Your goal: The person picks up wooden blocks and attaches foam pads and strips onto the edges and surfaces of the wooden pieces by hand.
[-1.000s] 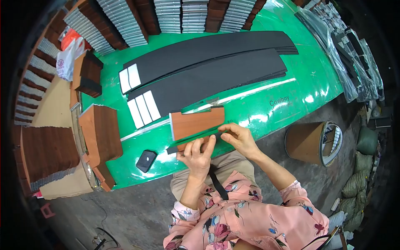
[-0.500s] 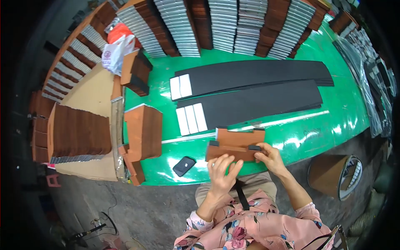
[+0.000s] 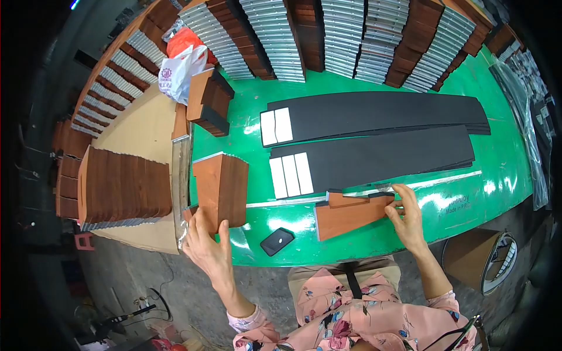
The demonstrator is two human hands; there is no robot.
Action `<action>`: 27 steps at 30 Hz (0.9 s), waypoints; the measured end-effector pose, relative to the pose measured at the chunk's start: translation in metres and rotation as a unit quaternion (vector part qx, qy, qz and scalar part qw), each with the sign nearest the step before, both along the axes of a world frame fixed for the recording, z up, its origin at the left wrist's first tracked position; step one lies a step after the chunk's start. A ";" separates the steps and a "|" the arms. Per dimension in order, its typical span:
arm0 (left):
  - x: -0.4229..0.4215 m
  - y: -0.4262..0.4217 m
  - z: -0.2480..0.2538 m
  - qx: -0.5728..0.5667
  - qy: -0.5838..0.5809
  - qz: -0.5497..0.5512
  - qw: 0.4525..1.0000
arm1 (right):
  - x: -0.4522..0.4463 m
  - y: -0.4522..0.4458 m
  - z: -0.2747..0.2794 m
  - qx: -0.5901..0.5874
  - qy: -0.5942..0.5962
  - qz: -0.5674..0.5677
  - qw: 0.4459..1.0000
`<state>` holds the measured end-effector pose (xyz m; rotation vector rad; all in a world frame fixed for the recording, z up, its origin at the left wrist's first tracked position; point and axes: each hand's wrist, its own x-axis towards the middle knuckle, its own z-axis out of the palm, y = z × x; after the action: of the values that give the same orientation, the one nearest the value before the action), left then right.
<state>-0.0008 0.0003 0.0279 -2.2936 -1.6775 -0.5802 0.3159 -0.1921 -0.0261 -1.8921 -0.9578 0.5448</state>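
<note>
- Nearest me is my pink flowered shirt (image 3: 345, 319), against the near side of the green table (image 3: 304, 248).
- My left hand (image 3: 209, 251) is at the near end of a brown stack (image 3: 222, 187), thumb spread apart from the fingers; I cannot tell whether the fingertips are clamped on anything.
- To the right of that hand, a small black device (image 3: 277, 241) lies flat on the green.
- My right hand (image 3: 411, 225) has thumb and forefinger bent about the right end of a brown board (image 3: 348, 221); how tightly they close, I cannot tell.
- That board lies on the table in front of me, with a smaller brown piece (image 3: 348, 200) along its far edge.
- Beyond it are two piles of long black sheets (image 3: 386, 155), with white strips (image 3: 291, 174) on their left ends.
- Farthest off, tall rows of brown and silvery stacks (image 3: 339, 41) line the far edge.
</note>
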 end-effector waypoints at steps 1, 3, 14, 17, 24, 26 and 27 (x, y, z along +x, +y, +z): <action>-0.001 0.003 -0.001 -0.040 0.001 -0.006 0.999 | 0.000 0.000 -0.001 0.017 -0.003 -0.010 1.000; -0.003 0.008 -0.001 -0.039 -0.045 -0.012 0.998 | 0.001 0.001 0.000 0.043 -0.066 -0.012 0.997; 0.039 -0.120 -0.013 0.069 -0.153 -0.301 0.939 | -0.091 0.008 0.036 -0.026 0.457 0.211 0.864; 0.059 -0.155 -0.041 0.053 -0.198 -0.416 0.886 | -0.094 -0.001 0.015 -0.071 0.550 0.195 0.809; 0.060 -0.158 -0.037 0.089 -0.283 -0.534 0.792 | -0.032 -0.031 -0.003 -0.122 0.560 0.223 0.788; 0.062 -0.144 -0.030 -0.064 -0.318 -0.376 0.868 | -0.014 -0.037 -0.002 -0.187 0.504 0.215 0.815; 0.061 -0.139 -0.028 -0.140 -0.329 -0.287 0.889 | -0.011 -0.039 -0.005 -0.187 0.504 0.216 0.815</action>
<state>0.0607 -0.1387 -0.0001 -3.0628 -1.3278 -1.4629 0.3046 -0.2314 -0.0308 -1.3186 -0.5378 1.8902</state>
